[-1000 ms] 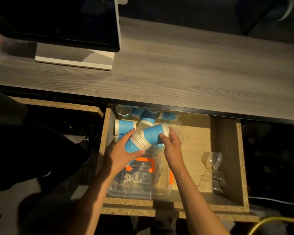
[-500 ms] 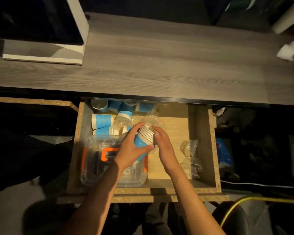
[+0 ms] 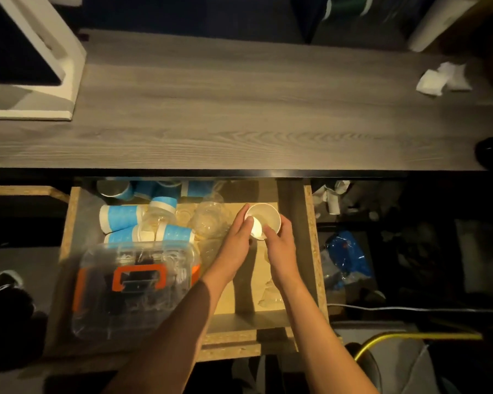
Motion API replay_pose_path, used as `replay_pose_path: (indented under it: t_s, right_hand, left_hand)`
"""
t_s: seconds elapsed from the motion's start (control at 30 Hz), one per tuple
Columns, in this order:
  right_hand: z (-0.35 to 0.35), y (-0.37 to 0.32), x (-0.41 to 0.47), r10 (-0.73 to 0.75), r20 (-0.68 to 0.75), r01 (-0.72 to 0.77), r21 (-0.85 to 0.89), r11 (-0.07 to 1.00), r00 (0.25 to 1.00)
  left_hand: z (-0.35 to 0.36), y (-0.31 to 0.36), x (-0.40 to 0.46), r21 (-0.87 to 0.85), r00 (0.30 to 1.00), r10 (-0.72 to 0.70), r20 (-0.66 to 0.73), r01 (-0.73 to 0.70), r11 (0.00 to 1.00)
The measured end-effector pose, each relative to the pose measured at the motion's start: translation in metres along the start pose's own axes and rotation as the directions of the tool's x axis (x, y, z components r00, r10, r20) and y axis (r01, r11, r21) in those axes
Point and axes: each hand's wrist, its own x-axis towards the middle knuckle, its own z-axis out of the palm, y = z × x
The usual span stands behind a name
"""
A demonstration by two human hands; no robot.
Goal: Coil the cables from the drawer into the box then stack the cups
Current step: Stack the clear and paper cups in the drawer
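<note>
Down at right-centre of open chipboard drawer [image 3: 308, 223], under grey wood-grain desk top [image 3: 239, 115]: holding stack of white-lined paper cups [image 3: 264, 220] upright, mouth facing up toward camera, long axis running near vertical, i.e. straight along line of sight. Left hand [image 3: 235, 240] cupping stack's left side, fingers curled round wall. Right hand [image 3: 279, 243] gripping right/near side, thumb over rim. Both wrapped on same stack, so both closed on it; stack sitting between them, touching both.

Lying well to left of hands: loose blue-and-white paper cups [image 3: 123, 217] on their sides, long axes roughly left-right, mouths pointing mostly left, bottoms toward hands; more blue cups at drawer's back under desk edge. Sitting between those and hands: clear plastic cups [image 3: 208, 220], tipped over, hard to count. Occupying near-left of drawer: clear plastic box w/ orange handle [image 3: 137, 280], lid on, coiled cables probably inside but too blurred to say.

Judging next move: reaching left for a blue cup. Left hand nearer, w/ clear cups in path. Needing to turn cup from sideways to upright before dropping into stack; likely keeping right hand steadying stack meanwhile. Risking knocking clear cups while crossing.
</note>
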Motion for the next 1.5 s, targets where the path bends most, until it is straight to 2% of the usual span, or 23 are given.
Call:
replay_pose_path:
  t_s: [0.1,0.2,0.3,0.4,0.53,0.7,0.83,0.9,1.07,1.2,1.3,1.4,1.5]
  right_hand:
    - [-0.008,0.004,0.028,0.067,0.009,-0.067,0.076,0.995,0.998]
    - [-0.013,0.007,0.050,0.061,-0.060,-0.057,0.056,0.997,0.996]
    - [-0.013,0.017,0.065,0.188,-0.116,-0.159,0.224,0.962,0.975]
    - [-0.014,0.026,0.072,0.312,-0.179,-0.235,0.352,0.906,0.933]
    - [-0.016,0.033,0.065,0.238,-0.234,-0.159,0.313,0.936,0.942]
    - [-0.019,0.039,0.060,0.263,-0.230,-0.176,0.340,0.924,0.937]
    - [-0.023,0.038,0.058,0.283,-0.233,-0.184,0.370,0.911,0.930]
    - [-0.023,0.039,0.053,0.274,-0.255,-0.165,0.379,0.910,0.927]
    - [-0.017,0.041,0.025,0.236,-0.297,-0.144,0.302,0.942,0.925]
    - [-0.013,0.046,0.002,0.063,-0.260,-0.033,0.118,0.992,0.964]
    - [-0.006,0.056,-0.006,0.001,-0.163,-0.020,-0.119,0.993,0.987]
    - [0.004,0.070,-0.004,0.053,-0.097,-0.074,-0.227,0.971,0.994]
    - [0.020,0.089,0.006,0.167,0.070,-0.140,-0.294,0.946,0.983]
  left_hand:
    - [0.019,-0.007,0.027,-0.067,0.997,-0.060,-0.042,0.057,0.996]
    - [0.029,-0.018,0.051,-0.070,0.990,-0.117,-0.081,0.112,0.991]
    - [0.037,-0.024,0.068,-0.093,0.980,-0.179,-0.091,0.171,0.981]
    - [0.045,-0.030,0.078,-0.007,0.976,-0.203,-0.083,0.203,0.979]
    - [0.055,-0.030,0.081,-0.051,0.941,-0.331,-0.066,0.328,0.943]
    - [0.060,-0.030,0.079,-0.026,0.954,-0.287,-0.089,0.286,0.958]
    - [0.062,-0.029,0.076,-0.039,0.959,-0.280,-0.051,0.278,0.960]
    - [0.059,-0.028,0.074,0.006,0.964,-0.258,-0.062,0.259,0.966]
    - [0.035,-0.022,0.045,0.065,0.982,-0.097,-0.163,0.109,0.992]
    - [0.004,-0.029,0.008,0.117,0.973,-0.001,-0.230,0.029,0.993]
    - [-0.013,-0.040,-0.015,0.184,0.951,0.021,-0.309,0.039,0.982]
    - [-0.024,-0.067,-0.024,0.340,0.950,0.044,-0.309,0.067,0.938]
    - [-0.025,-0.087,-0.028,0.482,0.945,0.100,-0.312,0.067,0.874]
